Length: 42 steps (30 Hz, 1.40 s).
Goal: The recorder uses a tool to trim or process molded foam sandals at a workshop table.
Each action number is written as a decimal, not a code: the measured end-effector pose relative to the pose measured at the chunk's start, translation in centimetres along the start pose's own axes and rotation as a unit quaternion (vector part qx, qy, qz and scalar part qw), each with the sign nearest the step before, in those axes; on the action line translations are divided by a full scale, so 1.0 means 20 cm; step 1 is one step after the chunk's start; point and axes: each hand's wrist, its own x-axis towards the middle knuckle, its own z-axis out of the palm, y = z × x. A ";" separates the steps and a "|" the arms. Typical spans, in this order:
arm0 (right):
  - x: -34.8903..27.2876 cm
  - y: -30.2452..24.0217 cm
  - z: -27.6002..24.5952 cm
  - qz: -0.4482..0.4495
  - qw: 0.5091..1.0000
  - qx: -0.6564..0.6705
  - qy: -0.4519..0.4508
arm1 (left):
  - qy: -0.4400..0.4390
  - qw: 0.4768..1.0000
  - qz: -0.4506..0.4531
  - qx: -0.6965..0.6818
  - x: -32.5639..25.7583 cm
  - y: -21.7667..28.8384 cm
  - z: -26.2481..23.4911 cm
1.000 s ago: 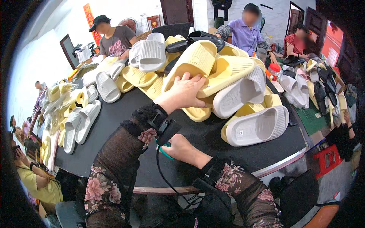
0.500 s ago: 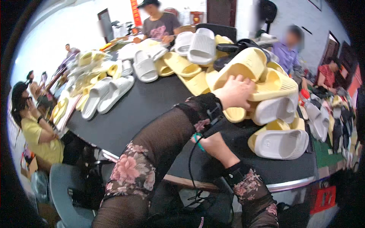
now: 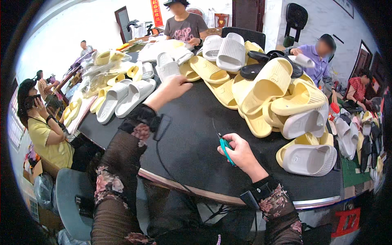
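Note:
My left hand reaches over the table, its fingers loosely stretched to the right, with no object visible in them. It overlaps the near end of a grey ribbed slipper; whether it touches is unclear. Just beyond the fingertips lies a yellow slipper. Lower down, my right hand is closed round teal-handled thread snips, their blades pointing up and away. On the right, a stacked pile holds yellow slippers above a pale grey slipper.
The black tabletop has a metal-trimmed near edge. More grey slippers and bagged yellow ones stand at left. Black slippers lie behind the pile. A cable hangs from my left wrist. Other people sit around the table.
My left hand has left the yellow slipper pile and moved left to the grey slipper. The right hand, earlier partly behind my left arm, now shows with the snips. The view has shifted slightly.

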 end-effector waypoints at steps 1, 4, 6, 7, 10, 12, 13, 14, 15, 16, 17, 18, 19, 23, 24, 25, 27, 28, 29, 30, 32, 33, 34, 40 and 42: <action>0.00 -0.03 0.01 0.036 0.999 0.026 -0.022 | 0.060 0.998 -0.026 -0.019 -0.06 -0.21 0.03; 0.00 -0.01 0.02 0.021 0.999 0.026 -0.033 | 0.084 0.986 -0.118 0.078 -0.23 -0.66 0.01; 0.00 -0.02 0.03 0.016 0.999 0.023 -0.041 | 0.084 0.967 -0.199 0.132 -0.31 -0.92 0.02; 0.00 -0.02 0.03 0.014 0.999 0.018 -0.047 | 0.082 0.968 -0.196 0.129 -0.33 -1.00 0.04; -0.01 -0.04 0.01 0.034 0.998 0.017 -0.043 | 0.116 0.952 -0.249 0.134 -0.37 -1.10 0.10; -0.01 -0.03 0.01 0.038 0.998 0.024 -0.041 | 0.150 0.943 -0.283 0.087 -0.35 -1.14 0.13; -0.01 -0.03 0.01 0.040 0.998 0.035 -0.043 | 0.149 0.944 -0.282 0.086 -0.33 -1.16 0.14; -0.01 -0.03 0.01 0.042 0.998 0.034 -0.041 | 0.159 0.943 -0.284 0.072 -0.32 -1.18 0.15; -0.01 -0.04 0.01 0.045 0.997 0.036 -0.046 | 0.169 0.941 -0.286 0.060 -0.31 -1.21 0.15; -0.01 -0.05 0.01 0.048 0.997 0.038 -0.051 | 0.191 0.943 -0.271 0.036 -0.29 -1.24 0.14; -0.01 -0.06 0.01 0.050 0.997 0.039 -0.051 | 0.189 0.943 -0.272 0.036 -0.29 -1.26 0.15; -0.01 -0.06 0.01 0.049 0.996 0.043 -0.054 | 0.229 0.932 -0.280 -0.016 -0.28 -1.27 0.15; -0.01 -0.06 0.02 0.048 0.996 0.049 -0.057 | 0.268 0.917 -0.287 -0.066 -0.28 -1.27 0.13; 0.00 -0.05 0.03 0.045 0.996 0.036 -0.063 | 0.264 0.905 -0.284 -0.178 -0.28 -1.29 0.13; 0.00 -0.01 -0.03 0.055 0.998 0.015 -0.035 | 0.247 0.916 -0.251 -0.195 -0.18 -1.02 0.22; 0.00 -0.02 -0.01 0.043 0.998 0.010 -0.040 | 0.250 0.915 -0.255 -0.186 -0.23 -1.01 0.16; 0.00 -0.04 0.02 0.038 0.998 0.024 -0.054 | 0.148 0.908 -0.287 -0.267 -0.33 -1.01 0.06; 0.00 -0.04 0.01 0.036 0.998 0.014 -0.046 | 0.098 0.915 -0.299 -0.254 -0.34 -0.96 0.05; 0.00 -0.04 0.00 0.034 0.999 0.004 -0.039 | 0.095 0.915 -0.297 -0.257 -0.35 -0.90 0.05; -0.01 -0.04 0.01 0.033 0.999 0.007 -0.040 | 0.078 0.917 -0.286 -0.267 -0.41 -0.84 0.01; -0.01 -0.03 0.02 -0.007 0.999 0.051 0.000 | 0.043 0.925 -0.246 -0.286 -0.51 -0.75 -0.01; -0.01 -0.04 0.03 -0.008 0.998 0.056 -0.004 | 0.050 0.924 -0.246 -0.288 -0.57 -0.73 -0.01; 0.00 -0.04 0.03 -0.006 0.998 0.070 0.009 | 0.006 0.924 -0.253 -0.286 -0.61 -0.61 -0.04; 0.00 -0.05 0.02 -0.024 0.993 0.097 0.059 | -0.178 0.897 -0.163 -0.371 -0.88 -0.09 -0.12; 0.00 -0.05 0.03 -0.022 0.993 0.101 0.054 | -0.216 0.894 -0.142 -0.366 -0.92 -0.02 -0.13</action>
